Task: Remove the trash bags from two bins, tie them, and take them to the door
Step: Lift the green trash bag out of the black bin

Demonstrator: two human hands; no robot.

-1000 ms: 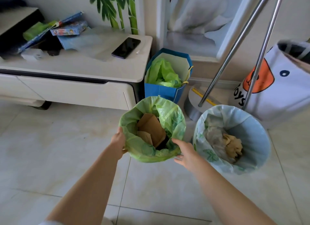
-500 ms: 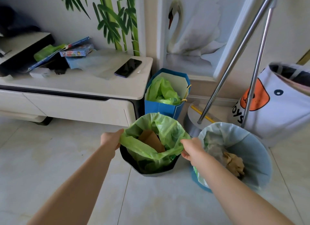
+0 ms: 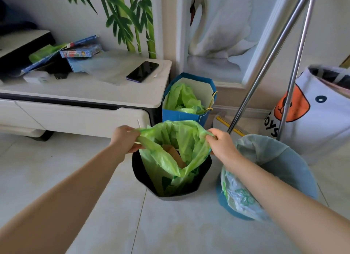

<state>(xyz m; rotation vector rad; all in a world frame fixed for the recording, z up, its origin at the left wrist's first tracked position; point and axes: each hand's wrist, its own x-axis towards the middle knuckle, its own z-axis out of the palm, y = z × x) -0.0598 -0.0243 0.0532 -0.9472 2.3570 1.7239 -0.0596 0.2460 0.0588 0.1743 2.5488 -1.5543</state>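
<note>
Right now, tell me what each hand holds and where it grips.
Both hold the green trash bag by its rim: left hand pinches the left edge, right hand the right edge.

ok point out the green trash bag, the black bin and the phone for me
green trash bag (image 3: 186,140), head view, on its inner back wall
black bin (image 3: 203,170), head view, on its right-hand rim
phone (image 3: 142,71), head view, on the middle of its dark screen
</note>
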